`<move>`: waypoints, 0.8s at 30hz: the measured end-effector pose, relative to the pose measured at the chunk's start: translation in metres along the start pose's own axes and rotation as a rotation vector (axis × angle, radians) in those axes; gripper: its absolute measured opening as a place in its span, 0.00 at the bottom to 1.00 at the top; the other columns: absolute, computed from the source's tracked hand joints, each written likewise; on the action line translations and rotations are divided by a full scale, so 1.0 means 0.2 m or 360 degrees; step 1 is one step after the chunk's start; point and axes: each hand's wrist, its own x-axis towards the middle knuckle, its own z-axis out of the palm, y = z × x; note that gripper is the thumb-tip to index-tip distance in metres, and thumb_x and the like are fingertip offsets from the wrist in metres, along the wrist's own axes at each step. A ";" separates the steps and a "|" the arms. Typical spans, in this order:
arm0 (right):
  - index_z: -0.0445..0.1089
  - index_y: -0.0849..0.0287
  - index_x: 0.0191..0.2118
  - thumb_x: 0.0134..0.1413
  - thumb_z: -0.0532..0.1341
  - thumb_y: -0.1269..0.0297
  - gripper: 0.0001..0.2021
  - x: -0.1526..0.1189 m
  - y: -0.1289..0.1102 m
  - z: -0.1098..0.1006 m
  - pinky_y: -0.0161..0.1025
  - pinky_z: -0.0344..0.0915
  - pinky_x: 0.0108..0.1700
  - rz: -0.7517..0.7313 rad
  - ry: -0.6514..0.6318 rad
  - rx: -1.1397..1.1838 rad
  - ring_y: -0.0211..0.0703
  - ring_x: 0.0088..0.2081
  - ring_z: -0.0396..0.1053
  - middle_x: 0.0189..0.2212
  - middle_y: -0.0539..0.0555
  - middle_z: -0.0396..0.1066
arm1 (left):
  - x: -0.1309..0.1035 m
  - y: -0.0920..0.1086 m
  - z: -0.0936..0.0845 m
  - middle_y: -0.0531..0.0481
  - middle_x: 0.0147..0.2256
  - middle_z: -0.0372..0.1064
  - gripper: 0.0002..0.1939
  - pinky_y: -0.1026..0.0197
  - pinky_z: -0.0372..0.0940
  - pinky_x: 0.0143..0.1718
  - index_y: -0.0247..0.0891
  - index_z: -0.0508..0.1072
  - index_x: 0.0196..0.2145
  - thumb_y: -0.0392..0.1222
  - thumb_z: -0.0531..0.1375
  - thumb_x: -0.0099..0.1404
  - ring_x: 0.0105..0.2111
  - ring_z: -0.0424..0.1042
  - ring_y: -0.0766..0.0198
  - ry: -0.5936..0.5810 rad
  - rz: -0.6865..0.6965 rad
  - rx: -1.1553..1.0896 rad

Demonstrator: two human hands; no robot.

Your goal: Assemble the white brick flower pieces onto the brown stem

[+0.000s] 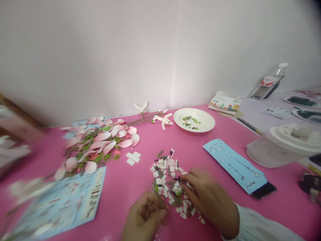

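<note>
A heap of small building-brick pieces, mostly white with some grey-brown and green, lies on the pink table between my hands. My left hand is closed at the heap's near left, pinching a grey-brown brick piece between thumb and fingers. From the right, my right hand reaches into the heap. Its fingers are a little apart among the pieces, with a dark piece by the fingertips. Whether it grips any piece is hard to see.
Pink petals and green parts are piled at left, above a blue instruction sheet. White tiles, assembled flowers and a white plate sit further back. At right are a blue booklet, lidded tub and bottle.
</note>
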 end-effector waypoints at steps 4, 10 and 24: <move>0.69 0.59 0.36 0.59 0.56 0.68 0.05 0.00 -0.01 0.00 0.44 0.59 0.40 0.0008 -0.0024 0.0023 0.47 0.36 0.65 0.32 0.54 0.66 | 0.00 0.00 0.00 0.57 0.19 0.68 0.13 0.69 0.57 0.24 0.35 0.72 0.23 0.42 0.71 0.48 0.20 0.66 0.72 -0.0002 0.0036 0.0036; 0.69 0.59 0.34 0.59 0.55 0.70 0.06 0.00 0.00 0.00 0.44 0.58 0.39 0.0033 -0.0015 0.0037 0.47 0.36 0.64 0.31 0.54 0.65 | 0.00 0.00 0.00 0.57 0.18 0.67 0.13 0.69 0.57 0.23 0.34 0.72 0.23 0.42 0.71 0.48 0.20 0.66 0.71 0.0009 0.0039 0.0009; 0.70 0.56 0.38 0.62 0.53 0.68 0.09 0.00 0.01 0.03 0.42 0.59 0.38 -0.0039 0.0040 0.0009 0.45 0.35 0.64 0.30 0.53 0.65 | 0.00 0.02 0.01 0.57 0.18 0.67 0.12 0.69 0.59 0.23 0.36 0.73 0.24 0.43 0.71 0.48 0.19 0.66 0.72 0.0055 0.0056 0.0012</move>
